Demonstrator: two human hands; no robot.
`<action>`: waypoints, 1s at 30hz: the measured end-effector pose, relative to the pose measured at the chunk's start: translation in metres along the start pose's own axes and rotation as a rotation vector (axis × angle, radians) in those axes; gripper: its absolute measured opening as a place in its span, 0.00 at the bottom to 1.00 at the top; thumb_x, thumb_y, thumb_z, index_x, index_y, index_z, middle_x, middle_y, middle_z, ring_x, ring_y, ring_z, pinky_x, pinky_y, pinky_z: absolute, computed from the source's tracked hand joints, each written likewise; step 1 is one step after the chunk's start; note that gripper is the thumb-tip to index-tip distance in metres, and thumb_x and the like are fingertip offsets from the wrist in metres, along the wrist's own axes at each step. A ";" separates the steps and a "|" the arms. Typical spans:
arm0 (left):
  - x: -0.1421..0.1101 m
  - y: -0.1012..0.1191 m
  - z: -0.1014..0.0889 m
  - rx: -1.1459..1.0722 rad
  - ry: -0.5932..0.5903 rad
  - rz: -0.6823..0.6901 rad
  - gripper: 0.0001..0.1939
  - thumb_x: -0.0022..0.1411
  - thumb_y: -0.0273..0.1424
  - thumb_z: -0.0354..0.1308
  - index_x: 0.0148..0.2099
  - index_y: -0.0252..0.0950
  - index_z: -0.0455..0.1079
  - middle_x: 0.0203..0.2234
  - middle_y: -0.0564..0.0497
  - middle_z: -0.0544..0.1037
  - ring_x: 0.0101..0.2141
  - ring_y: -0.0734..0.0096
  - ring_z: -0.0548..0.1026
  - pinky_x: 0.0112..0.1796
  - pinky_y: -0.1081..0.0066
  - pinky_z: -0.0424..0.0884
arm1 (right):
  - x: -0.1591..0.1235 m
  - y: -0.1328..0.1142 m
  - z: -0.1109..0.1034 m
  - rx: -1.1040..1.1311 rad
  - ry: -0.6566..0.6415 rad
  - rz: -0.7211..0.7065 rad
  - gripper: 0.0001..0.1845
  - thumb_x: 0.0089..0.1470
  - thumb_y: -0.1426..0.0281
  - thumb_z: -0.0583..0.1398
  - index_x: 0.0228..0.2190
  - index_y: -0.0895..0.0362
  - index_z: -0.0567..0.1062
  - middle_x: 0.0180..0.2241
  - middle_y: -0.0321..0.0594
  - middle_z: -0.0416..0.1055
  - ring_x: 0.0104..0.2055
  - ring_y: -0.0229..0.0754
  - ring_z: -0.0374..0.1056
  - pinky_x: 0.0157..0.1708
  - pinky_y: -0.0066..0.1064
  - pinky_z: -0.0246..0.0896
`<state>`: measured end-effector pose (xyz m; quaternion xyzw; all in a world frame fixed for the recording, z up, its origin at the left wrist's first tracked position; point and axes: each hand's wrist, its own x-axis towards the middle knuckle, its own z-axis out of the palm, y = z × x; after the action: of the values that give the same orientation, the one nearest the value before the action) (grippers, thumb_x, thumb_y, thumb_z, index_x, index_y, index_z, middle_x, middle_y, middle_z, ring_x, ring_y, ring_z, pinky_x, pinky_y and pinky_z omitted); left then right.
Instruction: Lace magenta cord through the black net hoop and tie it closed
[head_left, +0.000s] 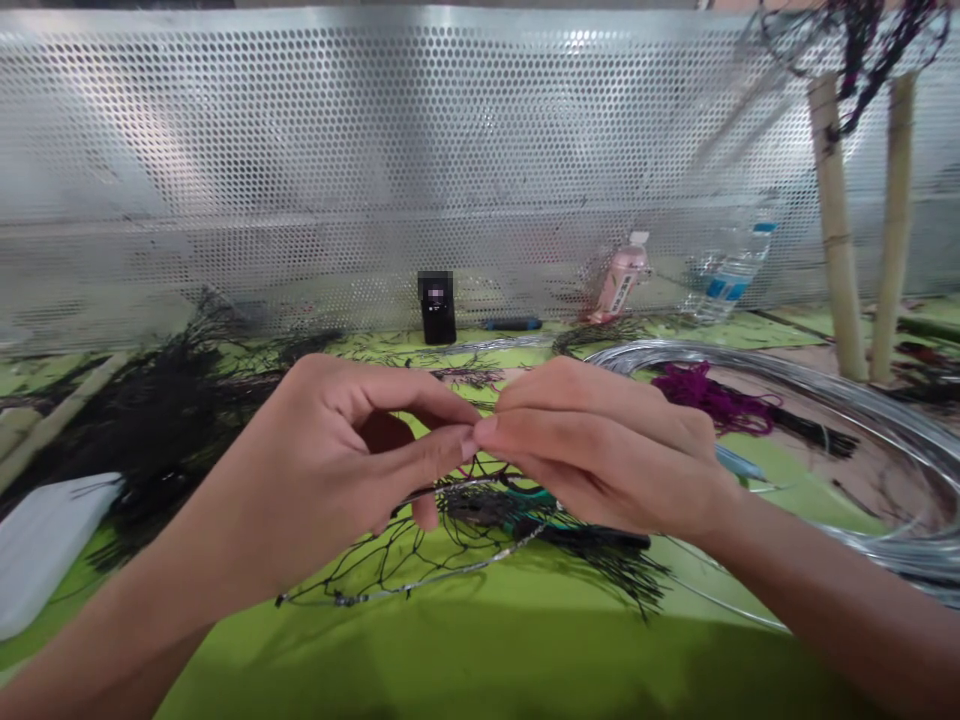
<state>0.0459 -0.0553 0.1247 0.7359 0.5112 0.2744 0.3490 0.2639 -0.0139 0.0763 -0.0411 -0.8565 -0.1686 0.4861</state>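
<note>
My left hand (352, 440) and my right hand (607, 440) meet fingertip to fingertip above the green work surface. Both are closed in a pinch, and the fingers hide most of what lies between them. Below the fingertips hangs black netting (390, 545) with wide knotted meshes. A silvery wire (450, 573), curved and with dark knots on it, edges the netting. Loose black cord ends (630, 570) fan out under my right hand. Just behind them a teal-handled tool (525, 510) is partly covered.
A coil of silver wire (915, 430) spreads at the right around purple cord (694, 390). Two bamboo posts (836, 230) stand behind it. Black strands (165, 400) and a white slab (52, 545) lie left. Bottles (621, 280) and a black device (439, 320) stand by the perforated metal panel (337, 150).
</note>
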 end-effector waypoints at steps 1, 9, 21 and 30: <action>0.000 0.000 0.001 0.009 0.017 0.012 0.10 0.58 0.38 0.66 0.41 0.42 0.83 0.15 0.54 0.77 0.15 0.75 0.67 0.15 0.80 0.58 | 0.000 0.000 0.000 -0.003 0.001 -0.003 0.14 0.56 0.81 0.68 0.44 0.67 0.79 0.41 0.45 0.81 0.45 0.34 0.76 0.50 0.22 0.71; 0.000 0.002 0.003 0.060 0.074 0.022 0.08 0.59 0.39 0.64 0.35 0.43 0.81 0.15 0.55 0.75 0.16 0.76 0.66 0.15 0.79 0.59 | 0.003 0.002 -0.009 0.046 -0.084 0.071 0.07 0.63 0.75 0.65 0.43 0.60 0.78 0.37 0.38 0.81 0.40 0.33 0.77 0.45 0.23 0.73; 0.001 -0.003 -0.010 0.143 0.072 0.055 0.10 0.61 0.39 0.61 0.30 0.40 0.76 0.19 0.55 0.69 0.21 0.75 0.63 0.19 0.77 0.58 | 0.008 0.012 -0.024 0.232 -0.364 0.226 0.08 0.69 0.75 0.57 0.43 0.62 0.77 0.38 0.42 0.76 0.37 0.35 0.70 0.37 0.27 0.63; -0.002 0.005 -0.011 0.243 -0.078 0.125 0.09 0.62 0.31 0.55 0.29 0.38 0.68 0.20 0.57 0.65 0.22 0.77 0.60 0.21 0.79 0.57 | 0.016 -0.003 -0.030 0.411 -0.463 0.330 0.07 0.65 0.81 0.56 0.36 0.60 0.71 0.34 0.36 0.68 0.33 0.32 0.59 0.33 0.27 0.56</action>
<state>0.0398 -0.0560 0.1349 0.8134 0.4797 0.2029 0.2591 0.2794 -0.0279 0.1033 -0.1174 -0.9419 0.1018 0.2978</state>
